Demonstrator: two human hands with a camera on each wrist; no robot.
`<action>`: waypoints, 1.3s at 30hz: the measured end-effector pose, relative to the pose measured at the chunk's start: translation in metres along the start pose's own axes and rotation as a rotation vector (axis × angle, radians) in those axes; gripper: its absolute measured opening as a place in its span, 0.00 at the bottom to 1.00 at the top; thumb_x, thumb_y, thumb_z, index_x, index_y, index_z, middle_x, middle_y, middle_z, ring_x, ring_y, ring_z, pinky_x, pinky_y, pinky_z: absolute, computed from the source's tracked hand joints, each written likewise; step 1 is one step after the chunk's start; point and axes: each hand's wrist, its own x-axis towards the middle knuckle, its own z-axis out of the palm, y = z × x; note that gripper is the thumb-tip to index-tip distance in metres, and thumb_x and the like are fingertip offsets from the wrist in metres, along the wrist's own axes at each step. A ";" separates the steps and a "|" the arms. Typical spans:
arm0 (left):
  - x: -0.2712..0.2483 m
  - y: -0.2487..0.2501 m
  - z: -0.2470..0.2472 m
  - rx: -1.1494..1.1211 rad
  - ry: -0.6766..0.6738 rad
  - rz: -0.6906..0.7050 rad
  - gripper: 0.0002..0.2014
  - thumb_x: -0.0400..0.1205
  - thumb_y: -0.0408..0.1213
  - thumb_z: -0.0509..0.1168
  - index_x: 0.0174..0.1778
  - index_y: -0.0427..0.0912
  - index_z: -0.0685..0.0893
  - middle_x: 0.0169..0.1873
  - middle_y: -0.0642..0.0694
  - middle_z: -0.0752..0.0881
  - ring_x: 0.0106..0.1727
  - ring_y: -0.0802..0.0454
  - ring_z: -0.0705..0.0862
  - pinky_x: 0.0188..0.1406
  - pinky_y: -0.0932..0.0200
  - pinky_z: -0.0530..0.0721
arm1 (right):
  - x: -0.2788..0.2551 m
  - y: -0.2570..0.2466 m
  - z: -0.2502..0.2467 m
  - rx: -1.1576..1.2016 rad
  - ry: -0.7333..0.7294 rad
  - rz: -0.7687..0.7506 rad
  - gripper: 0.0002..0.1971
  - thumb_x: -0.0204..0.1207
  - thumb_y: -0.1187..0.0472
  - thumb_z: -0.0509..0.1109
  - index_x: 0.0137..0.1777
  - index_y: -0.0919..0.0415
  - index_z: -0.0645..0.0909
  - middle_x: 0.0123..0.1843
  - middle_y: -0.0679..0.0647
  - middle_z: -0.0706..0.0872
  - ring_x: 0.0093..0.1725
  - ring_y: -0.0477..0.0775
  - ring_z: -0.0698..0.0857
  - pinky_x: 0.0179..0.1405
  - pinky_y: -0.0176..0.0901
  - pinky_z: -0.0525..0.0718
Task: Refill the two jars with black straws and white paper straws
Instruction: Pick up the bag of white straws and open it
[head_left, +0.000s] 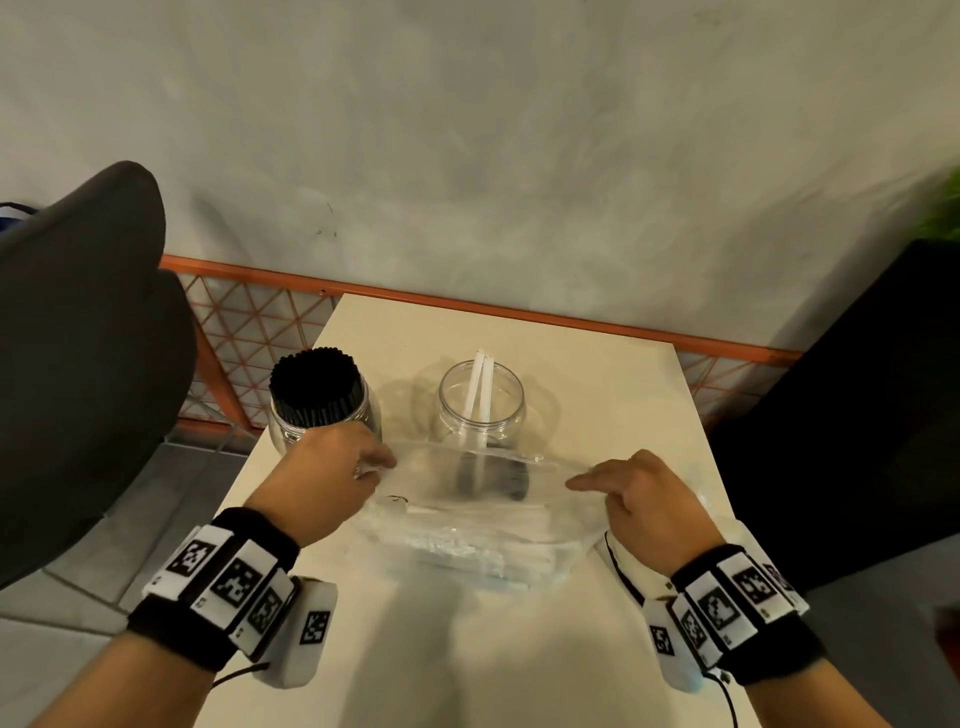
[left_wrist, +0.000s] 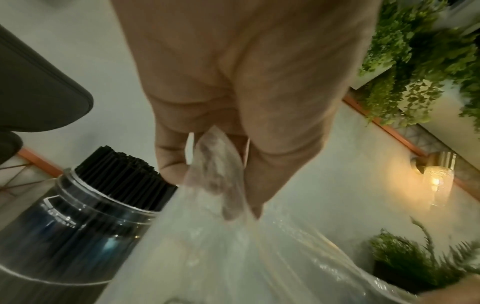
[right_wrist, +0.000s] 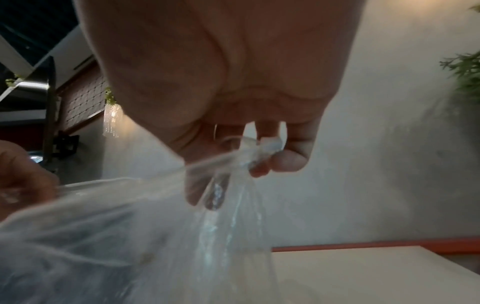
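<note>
A clear plastic bag (head_left: 467, 519) with white paper straws (head_left: 467, 545) inside lies on the cream table (head_left: 597, 395). My left hand (head_left: 332, 467) pinches the bag's upper left edge (left_wrist: 215, 174). My right hand (head_left: 639, 493) pinches the upper right edge (right_wrist: 249, 156). The bag mouth is stretched between both hands. Behind the left hand stands a clear jar (head_left: 322, 410) packed with black straws (head_left: 316, 384), also seen close in the left wrist view as the jar (left_wrist: 78, 222). A second clear jar (head_left: 482, 405) holds two white straws (head_left: 480, 395).
A dark chair back (head_left: 88, 353) rises at the left of the table. An orange mesh railing (head_left: 249, 332) runs behind the table against a grey wall. A black block (head_left: 857, 415) stands to the right, with green plants (left_wrist: 405, 61) nearby.
</note>
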 end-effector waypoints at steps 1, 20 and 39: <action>-0.001 0.002 0.003 -0.001 -0.034 0.037 0.17 0.75 0.25 0.64 0.49 0.52 0.89 0.45 0.56 0.82 0.42 0.62 0.78 0.47 0.66 0.77 | 0.000 -0.004 -0.001 0.019 0.044 0.037 0.17 0.77 0.65 0.68 0.54 0.41 0.90 0.54 0.38 0.90 0.50 0.44 0.77 0.51 0.40 0.82; -0.070 0.011 0.025 -0.192 -0.342 0.002 0.51 0.68 0.31 0.61 0.80 0.64 0.39 0.78 0.72 0.39 0.79 0.68 0.50 0.68 0.75 0.60 | -0.045 -0.040 0.011 -0.041 -0.461 -0.027 0.68 0.63 0.64 0.78 0.77 0.30 0.20 0.79 0.26 0.29 0.72 0.54 0.71 0.52 0.44 0.87; -0.084 -0.003 0.065 -0.234 -0.196 0.016 0.51 0.67 0.19 0.56 0.79 0.67 0.49 0.79 0.72 0.49 0.79 0.62 0.61 0.72 0.58 0.74 | 0.041 -0.165 0.102 -0.251 -0.673 -0.162 0.26 0.75 0.66 0.71 0.73 0.63 0.72 0.73 0.61 0.74 0.69 0.63 0.76 0.68 0.52 0.78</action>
